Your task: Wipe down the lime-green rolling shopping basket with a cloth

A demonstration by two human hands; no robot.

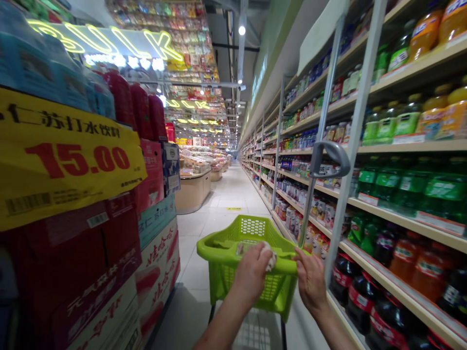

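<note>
Extends both hands forward. Curls the left hand [252,270] around a crumpled white cloth [269,257], over the near rim of the green basket [286,266]. Sets the right hand [313,279] half-bent at the rim's right corner; cannot tell whether gripping. Shows perforated basket walls beneath the fingers; cannot make out contents.

Far aisle floor [226,187] seen open, flanked on the right by shelves [408,147], near left by stacked cartons [156,272], far left by a counter [193,194], near middle blocked by a green basket [222,257]
</note>
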